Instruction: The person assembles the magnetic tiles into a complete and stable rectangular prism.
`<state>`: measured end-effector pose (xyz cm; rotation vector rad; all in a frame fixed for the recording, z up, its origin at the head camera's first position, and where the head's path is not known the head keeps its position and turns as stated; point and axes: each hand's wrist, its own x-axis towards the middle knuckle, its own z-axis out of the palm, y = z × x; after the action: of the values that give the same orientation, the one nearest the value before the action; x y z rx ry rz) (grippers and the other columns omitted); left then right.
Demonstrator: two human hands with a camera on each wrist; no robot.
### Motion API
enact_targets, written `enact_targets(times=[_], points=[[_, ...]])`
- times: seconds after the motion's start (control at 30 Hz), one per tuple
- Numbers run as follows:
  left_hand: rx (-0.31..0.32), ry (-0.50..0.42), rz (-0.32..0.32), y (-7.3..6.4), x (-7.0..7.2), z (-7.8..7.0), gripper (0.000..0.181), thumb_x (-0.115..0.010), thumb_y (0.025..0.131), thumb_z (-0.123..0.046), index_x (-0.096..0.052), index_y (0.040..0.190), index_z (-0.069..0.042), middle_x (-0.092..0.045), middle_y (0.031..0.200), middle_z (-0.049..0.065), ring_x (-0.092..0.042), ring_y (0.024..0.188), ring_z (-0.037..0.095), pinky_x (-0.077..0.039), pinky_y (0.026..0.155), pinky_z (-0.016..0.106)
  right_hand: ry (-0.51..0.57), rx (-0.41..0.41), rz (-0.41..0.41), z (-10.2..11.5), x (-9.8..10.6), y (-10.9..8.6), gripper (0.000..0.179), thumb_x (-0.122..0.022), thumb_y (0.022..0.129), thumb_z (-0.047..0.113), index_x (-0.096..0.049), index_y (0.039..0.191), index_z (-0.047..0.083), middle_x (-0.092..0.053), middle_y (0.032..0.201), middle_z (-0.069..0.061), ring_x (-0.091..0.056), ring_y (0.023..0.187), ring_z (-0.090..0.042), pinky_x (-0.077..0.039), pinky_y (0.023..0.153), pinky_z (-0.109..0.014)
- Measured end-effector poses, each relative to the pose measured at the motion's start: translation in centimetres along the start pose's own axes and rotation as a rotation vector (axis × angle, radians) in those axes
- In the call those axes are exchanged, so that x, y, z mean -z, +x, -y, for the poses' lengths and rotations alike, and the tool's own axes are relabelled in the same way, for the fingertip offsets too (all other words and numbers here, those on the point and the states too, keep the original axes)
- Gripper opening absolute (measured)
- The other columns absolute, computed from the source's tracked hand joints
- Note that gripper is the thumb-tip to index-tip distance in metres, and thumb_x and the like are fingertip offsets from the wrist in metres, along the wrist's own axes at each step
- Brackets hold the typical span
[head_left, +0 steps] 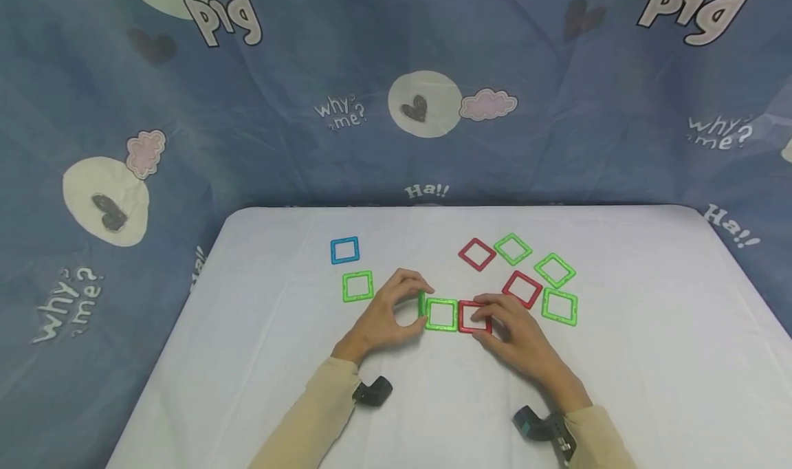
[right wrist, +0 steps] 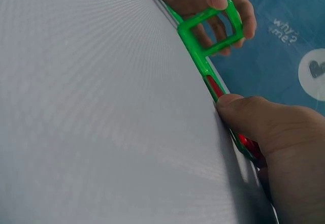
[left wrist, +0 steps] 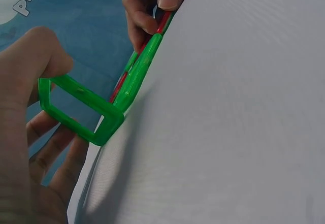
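With thumb and fingers, my left hand (head_left: 386, 314) pinches a green square magnetic tile (left wrist: 87, 94) that stands upright. This tile meets the left edge of a flat green tile (head_left: 442, 329) on the table. A red square tile (head_left: 460, 316) lies flat against the right side of that green one. My right hand (head_left: 522, 335) grips the red tile, thumb at its near edge and fingers at its far edge. In the right wrist view, the thumb (right wrist: 238, 109) covers part of the red tile.
On the white table (head_left: 297, 359), a blue tile (head_left: 344, 239) and a green tile (head_left: 358, 298) lie to the left. Several loose red and green tiles lie to the right, including a red one (head_left: 529, 278) close to my right hand. A printed blue cloth (head_left: 297, 159) hangs behind.
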<state>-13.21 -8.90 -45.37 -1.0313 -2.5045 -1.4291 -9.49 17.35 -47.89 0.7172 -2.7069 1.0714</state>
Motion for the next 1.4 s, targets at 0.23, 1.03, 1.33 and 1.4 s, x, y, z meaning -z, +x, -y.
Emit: enact_targets(times=[0.23,1.03,1.33,1.4], points=[[0.004,-0.012,-0.001,0.0,0.5,-1.5,0.038,-0.069,0.069,-0.006,-0.057,0.105,-0.008,-0.046,0.113,0.003,-0.045,0.108,0.015,-0.039,0.098,0.026,-0.006,-0.011,0.009,0.1,0.1,0.0,0.027,-0.07,0.075,0.03,-0.058,0.1,0.028,-0.049,0.123,0.009,-0.04,0.115,-0.007,-0.033,0.098,-0.021],[-0.024,-0.022,0.013,0.0,0.3,-1.5,0.039,-0.069,0.069,-0.004,-0.056,0.106,-0.007,-0.046,0.113,0.003,-0.045,0.107,0.013,-0.039,0.097,0.024,-0.016,-0.007,-0.003,-0.1,-0.1,-0.2,0.027,-0.07,0.074,0.031,-0.059,0.099,0.029,-0.049,0.122,0.01,-0.041,0.113,-0.007,-0.036,0.097,-0.024],[-0.052,-0.05,0.018,0.1,0.4,-1.6,0.041,-0.069,0.07,-0.004,-0.055,0.108,-0.009,-0.046,0.113,0.005,-0.046,0.108,0.016,-0.04,0.097,0.023,-0.021,-0.008,0.005,0.0,0.0,-0.2,0.027,-0.07,0.075,0.032,-0.059,0.098,0.029,-0.049,0.123,0.01,-0.041,0.114,-0.007,-0.036,0.097,-0.026],[-0.055,-0.052,0.019,0.0,0.5,-1.7,0.041,-0.069,0.07,-0.003,-0.055,0.108,-0.009,-0.046,0.113,0.006,-0.046,0.108,0.016,-0.04,0.097,0.024,-0.018,-0.006,0.006,-0.1,0.0,-0.1,0.027,-0.07,0.075,0.032,-0.058,0.099,0.029,-0.048,0.123,0.011,-0.04,0.114,-0.006,-0.036,0.097,-0.025]])
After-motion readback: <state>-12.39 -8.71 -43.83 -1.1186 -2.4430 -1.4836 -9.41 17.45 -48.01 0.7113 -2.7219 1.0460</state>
